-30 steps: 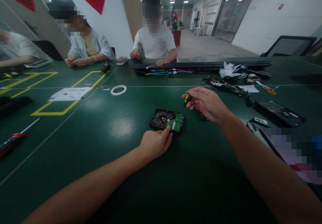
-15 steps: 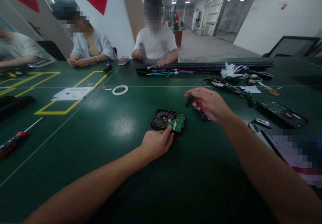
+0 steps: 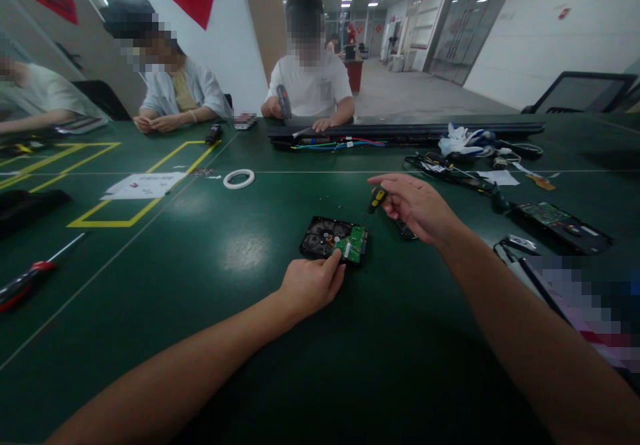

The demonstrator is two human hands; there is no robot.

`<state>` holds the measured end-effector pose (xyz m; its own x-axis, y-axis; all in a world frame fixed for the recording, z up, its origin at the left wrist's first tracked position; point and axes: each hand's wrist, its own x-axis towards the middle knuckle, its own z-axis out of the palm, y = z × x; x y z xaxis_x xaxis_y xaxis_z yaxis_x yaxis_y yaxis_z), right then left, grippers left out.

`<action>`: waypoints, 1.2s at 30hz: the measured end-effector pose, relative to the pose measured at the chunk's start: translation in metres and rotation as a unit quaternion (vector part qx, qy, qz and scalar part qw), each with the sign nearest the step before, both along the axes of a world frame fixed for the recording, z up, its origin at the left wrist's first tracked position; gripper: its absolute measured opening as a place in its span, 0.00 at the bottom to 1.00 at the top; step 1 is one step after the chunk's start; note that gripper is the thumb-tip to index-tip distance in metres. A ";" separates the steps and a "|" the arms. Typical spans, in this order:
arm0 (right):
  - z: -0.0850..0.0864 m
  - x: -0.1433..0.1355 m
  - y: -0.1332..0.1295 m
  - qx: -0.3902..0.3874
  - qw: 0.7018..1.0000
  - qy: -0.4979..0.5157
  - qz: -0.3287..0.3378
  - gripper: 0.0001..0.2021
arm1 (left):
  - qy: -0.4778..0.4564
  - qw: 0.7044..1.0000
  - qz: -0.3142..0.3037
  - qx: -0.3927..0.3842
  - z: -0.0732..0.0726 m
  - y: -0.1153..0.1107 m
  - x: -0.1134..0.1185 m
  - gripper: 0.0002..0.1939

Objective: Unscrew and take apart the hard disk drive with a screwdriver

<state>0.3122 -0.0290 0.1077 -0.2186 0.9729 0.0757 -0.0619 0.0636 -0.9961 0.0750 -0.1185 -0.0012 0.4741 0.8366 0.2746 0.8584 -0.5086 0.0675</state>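
A hard drive (image 3: pixel 320 237) lies on the green table, its green circuit board facing up at the right end. My left hand (image 3: pixel 313 285) grips its near edge, thumb on top of the board. In my right hand (image 3: pixel 415 205) is a small screwdriver (image 3: pixel 377 200) with a black and yellow handle, held between thumb and fingers. Its thin shaft slants down to the far right corner of the drive; whether the tip sits in a screw is too small to tell. Partly hidden beneath my right hand lies a second dark drive (image 3: pixel 406 230).
Another hard drive (image 3: pixel 560 225) lies at the right, near cables (image 3: pixel 450 172) and white gloves (image 3: pixel 465 140). A white tape ring (image 3: pixel 239 179) and paper (image 3: pixel 144 186) lie left of centre. A red-black screwdriver (image 3: pixel 37 275) rests far left. Opposite, a person (image 3: pixel 313 85) holds a tool behind a long black bar (image 3: pixel 410 132).
The screwdriver handle has turned in my right fingers, so its yellow patches now show. My left hand and the hard drive keep their places.
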 end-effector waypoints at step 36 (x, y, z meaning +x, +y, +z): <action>-0.004 0.002 0.004 -0.023 0.999 0.033 0.034 0.08 | -0.005 1.000 -0.003 -0.002 -0.001 0.001 0.000 0.23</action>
<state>0.3137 -0.0250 0.1036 -0.2810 0.9585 0.0480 -0.1308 0.0113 -0.9913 0.0749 -0.1177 -0.0020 0.4759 0.8350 0.2762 0.8547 -0.5132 0.0789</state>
